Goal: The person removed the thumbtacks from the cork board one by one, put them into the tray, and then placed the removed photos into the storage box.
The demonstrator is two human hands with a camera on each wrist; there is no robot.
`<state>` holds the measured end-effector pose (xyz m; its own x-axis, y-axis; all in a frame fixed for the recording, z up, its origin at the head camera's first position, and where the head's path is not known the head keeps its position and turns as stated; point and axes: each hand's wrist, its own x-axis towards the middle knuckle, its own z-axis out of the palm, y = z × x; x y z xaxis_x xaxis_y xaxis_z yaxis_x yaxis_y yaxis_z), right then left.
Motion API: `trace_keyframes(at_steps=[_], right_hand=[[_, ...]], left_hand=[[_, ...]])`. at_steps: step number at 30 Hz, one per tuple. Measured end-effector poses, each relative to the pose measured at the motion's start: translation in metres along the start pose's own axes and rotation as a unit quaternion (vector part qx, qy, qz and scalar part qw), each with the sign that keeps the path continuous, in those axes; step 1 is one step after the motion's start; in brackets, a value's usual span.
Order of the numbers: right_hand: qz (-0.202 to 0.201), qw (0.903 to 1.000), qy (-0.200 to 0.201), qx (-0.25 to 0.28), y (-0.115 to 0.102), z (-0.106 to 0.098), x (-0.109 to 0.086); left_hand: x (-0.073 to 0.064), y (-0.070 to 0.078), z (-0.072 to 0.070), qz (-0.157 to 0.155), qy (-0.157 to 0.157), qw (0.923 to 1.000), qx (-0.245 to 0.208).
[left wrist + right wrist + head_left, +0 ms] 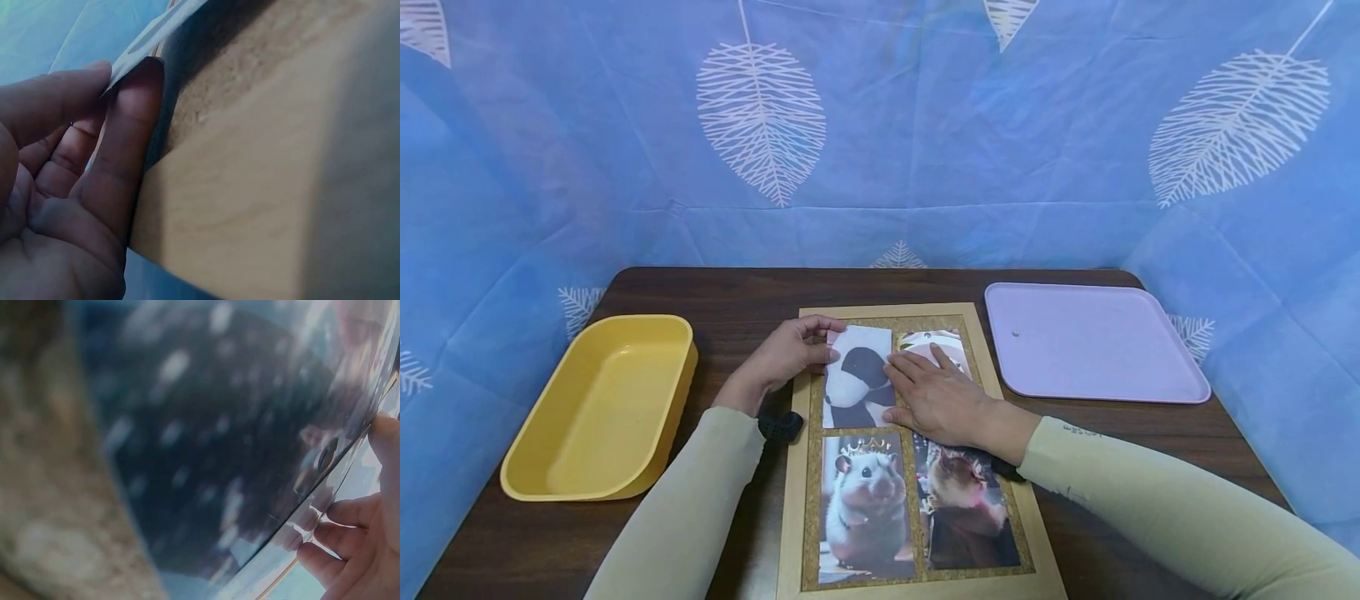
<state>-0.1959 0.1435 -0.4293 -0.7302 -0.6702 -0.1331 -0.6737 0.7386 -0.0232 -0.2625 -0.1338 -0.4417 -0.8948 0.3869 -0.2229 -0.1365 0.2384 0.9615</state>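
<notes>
A cork board with a pale wooden frame [792,517] lies on the dark table, bearing several picture cards. My left hand [784,358] is at its upper left, pinching the left edge of a black-and-white picture card [859,367]. In the left wrist view, thumb and finger [134,103] grip that card's edge, which is tilted up off the cork. My right hand [943,400] lies flat with fingers extended over the upper right picture card [957,343], partly hiding it, fingertips at the black-and-white card's right edge. Below are a crowned hamster card [867,508] and a darker animal card [966,521].
To the left stands a yellow tub [602,408] with nothing in it. A lilac tray [1090,342] lies at the back right, with one tiny speck on it. Blue cloth [925,125] with white leaf prints hangs behind and beside the table [737,287].
</notes>
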Motion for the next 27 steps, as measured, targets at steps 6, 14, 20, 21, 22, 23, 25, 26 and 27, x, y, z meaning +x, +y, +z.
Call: trace_keyframes(at_steps=[6,14,20,21,22,23,25,26,27], right_hand=[[-0.004,1.0,0.006,0.002,0.001,0.001,0.0],[-0.008,0.9997,0.023,-0.004,0.0,0.0,-0.003],[-0.008,0.9993,0.036,-0.01,0.003,-0.003,-0.01],[-0.005,0.9992,0.039,-0.009,0.004,-0.004,-0.011],[-0.003,0.9991,0.041,-0.009,0.005,-0.005,-0.013],[0.0,0.9991,0.042,-0.009,0.007,-0.006,-0.016],[0.004,0.9989,0.045,-0.012,0.01,-0.006,-0.021],[0.005,0.9988,0.046,-0.014,0.012,-0.006,-0.024],[0.006,0.9987,0.048,-0.014,0.014,-0.006,-0.026]], left_hand=[[0.001,-0.003,0.0,0.007,0.006,1.0,-0.003],[0.001,-0.003,0.001,-0.006,0.032,0.9995,0.0],[0.0,-0.003,0.0,-0.009,0.041,0.9988,-0.024],[-0.001,-0.003,0.0,-0.011,0.041,0.9986,-0.032],[-0.001,-0.003,0.0,-0.012,0.042,0.9982,-0.041],[-0.001,-0.003,0.0,-0.014,0.042,0.9978,-0.05],[-0.001,-0.004,0.0,-0.017,0.041,0.9968,-0.066],[-0.002,-0.004,0.0,-0.019,0.041,0.9964,-0.072],[-0.002,-0.004,0.0,-0.02,0.041,0.9959,-0.078]])
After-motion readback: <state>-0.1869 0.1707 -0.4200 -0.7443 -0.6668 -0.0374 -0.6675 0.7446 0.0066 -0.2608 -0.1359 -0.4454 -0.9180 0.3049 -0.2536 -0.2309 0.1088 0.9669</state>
